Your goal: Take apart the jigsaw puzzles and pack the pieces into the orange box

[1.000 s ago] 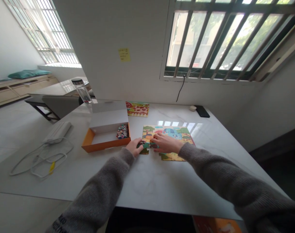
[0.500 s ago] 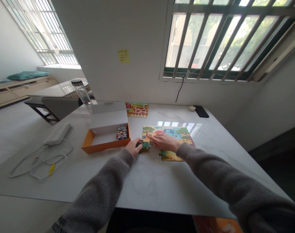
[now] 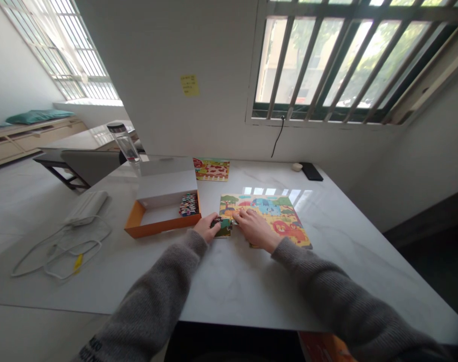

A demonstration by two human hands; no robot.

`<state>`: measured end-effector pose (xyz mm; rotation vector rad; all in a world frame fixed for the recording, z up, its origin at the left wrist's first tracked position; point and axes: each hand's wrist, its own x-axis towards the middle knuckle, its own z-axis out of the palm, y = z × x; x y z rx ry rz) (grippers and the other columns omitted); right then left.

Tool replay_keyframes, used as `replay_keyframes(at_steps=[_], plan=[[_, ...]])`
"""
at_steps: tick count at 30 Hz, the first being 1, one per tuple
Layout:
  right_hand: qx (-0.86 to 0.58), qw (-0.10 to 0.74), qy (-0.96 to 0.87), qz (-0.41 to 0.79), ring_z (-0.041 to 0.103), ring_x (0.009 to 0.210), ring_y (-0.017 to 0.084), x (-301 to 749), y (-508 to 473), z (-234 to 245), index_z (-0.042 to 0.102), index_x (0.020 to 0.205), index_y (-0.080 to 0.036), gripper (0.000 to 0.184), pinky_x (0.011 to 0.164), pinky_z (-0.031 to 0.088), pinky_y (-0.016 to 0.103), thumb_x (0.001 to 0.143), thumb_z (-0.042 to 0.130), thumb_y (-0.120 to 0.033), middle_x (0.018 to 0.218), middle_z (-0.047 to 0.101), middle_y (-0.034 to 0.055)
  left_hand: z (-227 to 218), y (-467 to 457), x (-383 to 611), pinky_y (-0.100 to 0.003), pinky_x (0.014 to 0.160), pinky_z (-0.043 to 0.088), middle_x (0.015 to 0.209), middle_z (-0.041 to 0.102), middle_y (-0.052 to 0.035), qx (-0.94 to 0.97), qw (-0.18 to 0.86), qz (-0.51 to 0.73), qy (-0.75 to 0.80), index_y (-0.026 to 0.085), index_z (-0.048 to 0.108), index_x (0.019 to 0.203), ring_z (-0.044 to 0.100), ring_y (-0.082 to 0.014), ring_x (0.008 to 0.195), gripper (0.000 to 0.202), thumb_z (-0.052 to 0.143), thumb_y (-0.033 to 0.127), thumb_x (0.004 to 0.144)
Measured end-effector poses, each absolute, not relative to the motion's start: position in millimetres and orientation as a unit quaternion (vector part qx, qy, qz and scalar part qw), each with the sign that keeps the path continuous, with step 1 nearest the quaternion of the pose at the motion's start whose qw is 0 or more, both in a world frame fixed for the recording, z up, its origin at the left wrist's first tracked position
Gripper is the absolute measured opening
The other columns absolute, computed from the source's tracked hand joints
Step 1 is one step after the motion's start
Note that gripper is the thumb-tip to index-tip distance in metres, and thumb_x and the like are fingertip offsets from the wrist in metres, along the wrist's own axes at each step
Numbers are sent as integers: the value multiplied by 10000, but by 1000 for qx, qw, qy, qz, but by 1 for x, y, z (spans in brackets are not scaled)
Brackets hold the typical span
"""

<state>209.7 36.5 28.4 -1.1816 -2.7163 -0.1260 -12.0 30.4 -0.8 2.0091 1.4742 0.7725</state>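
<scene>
1. While both hands work at its lower left edge, a jigsaw puzzle (image 3: 268,211) lies flat on a pale marble worktop (image 3: 349,266), its picture of a blue elephant, orange lions and trees mostly joined.
2. Left hand (image 3: 206,227): the grip is pressed together, pinching a small dark green piece (image 3: 224,227) at the puzzle's lower left edge. The view there is small, so whether the piece is fully seated is hard to tell.
3. Right hand (image 3: 256,229): the grip is spread, with the fingertips (image 3: 238,216) resting on the puzzle just right of that piece.
4. A stack of colourful pieces (image 3: 188,205) stands inside an open orange box (image 3: 161,231), so some loose pieces remain. The box's front wall sits just left of the left hand.
5. Worktop stretches in front of the hands and right of the puzzle. Beyond the box lies a second picture board (image 3: 211,170).
</scene>
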Motion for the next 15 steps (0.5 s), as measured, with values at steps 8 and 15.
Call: replay_keyframes(at_steps=[8,15], plan=[[-367,271,-890,-2,416,1307,296,201,12,41,202,1526,-212,673,1050,446,465,899,351,-17,1422,379,169,10,21,3,-226,443,395,632,637,-9,618,510,392,452,170,470,924,620,-159,484,308,536,459,843],[-334,194,-922,-15,413,1291,306,204,-2,38,203,1531,-206,687,1057,443,499,899,395,-18,1493,336,177,7,17,12,-351,465,547,754,673,-21,489,734,322,344,203,352,1238,679,-230,469,535,560,456,816]])
